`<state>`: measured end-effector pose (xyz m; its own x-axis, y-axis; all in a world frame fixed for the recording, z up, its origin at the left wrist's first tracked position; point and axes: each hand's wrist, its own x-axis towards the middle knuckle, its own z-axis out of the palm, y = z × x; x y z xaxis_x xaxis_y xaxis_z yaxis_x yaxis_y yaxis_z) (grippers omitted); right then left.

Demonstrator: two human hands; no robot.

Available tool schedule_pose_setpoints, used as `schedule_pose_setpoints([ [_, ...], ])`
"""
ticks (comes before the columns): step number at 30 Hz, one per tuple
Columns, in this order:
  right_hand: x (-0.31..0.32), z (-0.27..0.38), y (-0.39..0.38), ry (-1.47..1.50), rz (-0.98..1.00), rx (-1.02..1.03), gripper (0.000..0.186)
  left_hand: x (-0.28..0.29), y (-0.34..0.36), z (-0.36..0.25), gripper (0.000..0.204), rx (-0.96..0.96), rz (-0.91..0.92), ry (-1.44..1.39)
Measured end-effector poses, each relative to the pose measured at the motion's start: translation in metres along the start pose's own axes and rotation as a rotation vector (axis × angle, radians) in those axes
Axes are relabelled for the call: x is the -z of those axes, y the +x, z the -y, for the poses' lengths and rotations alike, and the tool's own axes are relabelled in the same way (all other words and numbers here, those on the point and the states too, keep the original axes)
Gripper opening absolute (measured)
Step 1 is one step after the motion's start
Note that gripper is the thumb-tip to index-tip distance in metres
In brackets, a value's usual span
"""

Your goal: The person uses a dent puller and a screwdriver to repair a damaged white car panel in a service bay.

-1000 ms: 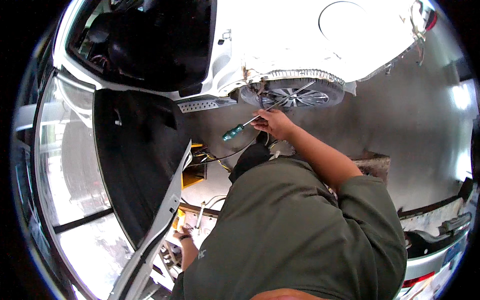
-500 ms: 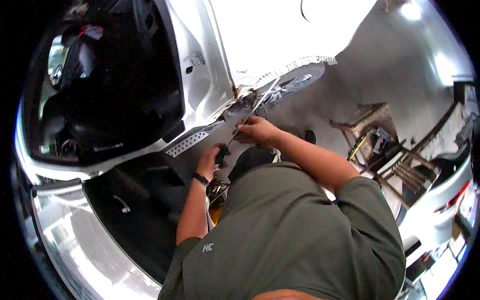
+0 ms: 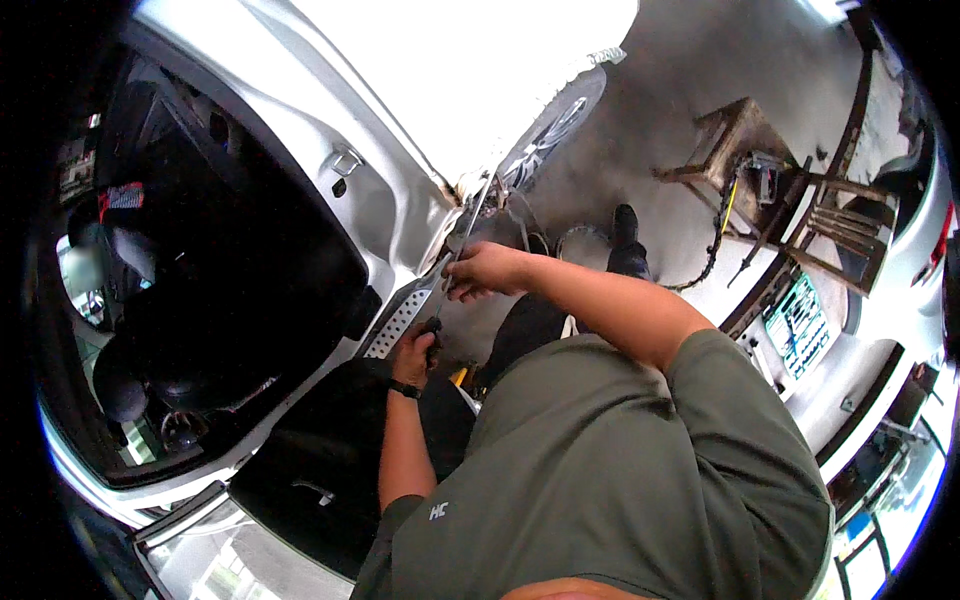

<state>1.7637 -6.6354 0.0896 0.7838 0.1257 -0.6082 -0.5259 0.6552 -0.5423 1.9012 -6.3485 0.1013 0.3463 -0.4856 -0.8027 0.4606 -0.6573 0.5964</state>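
Note:
My left hand (image 3: 413,355), wearing a dark wristband, is closed around the handle of a screwdriver-like tool (image 3: 434,341). The handle is dark, and a thin shaft points up toward my right hand. My right hand (image 3: 485,270) pinches a long, thin, pale strip (image 3: 482,203) close to the sill; its fingertips are partly hidden. From those fingers the strip runs up to the rear wheel arch, where some torn-looking dark material (image 3: 488,203) shows. Beside both hands lies the car's sill step (image 3: 397,322), a metal plate with rows of holes.
A silver car body (image 3: 390,190) with an open door (image 3: 330,440) surrounds the left side. The rear wheel (image 3: 560,125) is beyond my hands. To the right stand a wooden stool (image 3: 722,140) with tools, a wooden chair (image 3: 835,232) and an open teal tool case (image 3: 797,325).
My view has turned, so the car and the stool sit differently in the picture. Both hands are nearer the sill step. Each keeps its hold on the tool or strip.

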Motion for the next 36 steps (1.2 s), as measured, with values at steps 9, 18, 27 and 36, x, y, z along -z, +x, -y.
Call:
schedule_pose_setpoints([
  [9, 0.005, 0.004, 0.016, 0.043, -0.035, 0.058, 0.032, 0.016, 0.026, -0.019, 0.028, -0.061, -0.033, 0.095],
  [18, 0.015, 0.009, 0.022, 0.130, -0.102, 0.185, 0.029, 0.005, 0.054, -0.059, 0.025, -0.202, -0.011, 0.190],
  [27, 0.016, 0.015, 0.013, 0.201, -0.152, 0.183, 0.026, 0.001, 0.078, -0.067, 0.027, -0.332, -0.041, 0.400],
  [36, 0.013, 0.014, 0.004, 0.179, -0.184, 0.206, 0.026, -0.011, 0.083, -0.061, 0.033, -0.618, -0.105, 0.470],
])
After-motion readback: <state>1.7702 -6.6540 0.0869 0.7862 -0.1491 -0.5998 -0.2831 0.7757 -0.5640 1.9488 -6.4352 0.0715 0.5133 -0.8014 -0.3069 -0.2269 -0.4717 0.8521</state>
